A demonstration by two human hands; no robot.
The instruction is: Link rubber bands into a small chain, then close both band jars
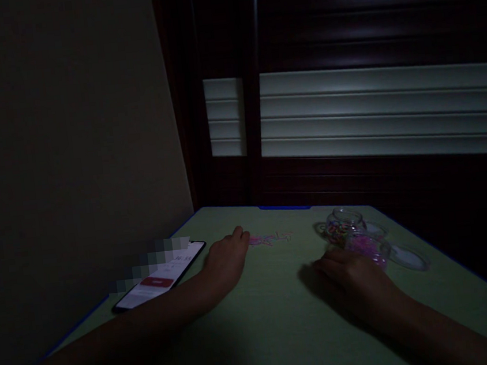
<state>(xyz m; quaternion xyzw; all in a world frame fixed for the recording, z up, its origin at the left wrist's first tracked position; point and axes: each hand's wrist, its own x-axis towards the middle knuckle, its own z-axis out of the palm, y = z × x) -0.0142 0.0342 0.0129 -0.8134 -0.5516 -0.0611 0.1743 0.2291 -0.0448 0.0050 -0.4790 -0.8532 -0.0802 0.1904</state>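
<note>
My left hand [229,259] rests on the table with its fingers curled together, at the near left end of a small spread of thin pink and pale coloured pieces [269,239]. Whatever its fingertips may pinch is hidden. On the right, my right hand [356,281] is closed with thumb and fingers together, just in front of a clear jar of pink pieces [367,248]; anything between its fingers is too dark to make out. Behind that jar stands another clear jar [346,224] with multicoloured pieces. The exact kind of the pieces cannot be told.
A lit phone [162,278] lies left of my left hand, beneath my forearm's far side. Round clear lids [409,258] lie right of the jars. The pale green table [279,318] has a blue edge, with a wall [66,108] left and dark slatted panels [384,112] behind.
</note>
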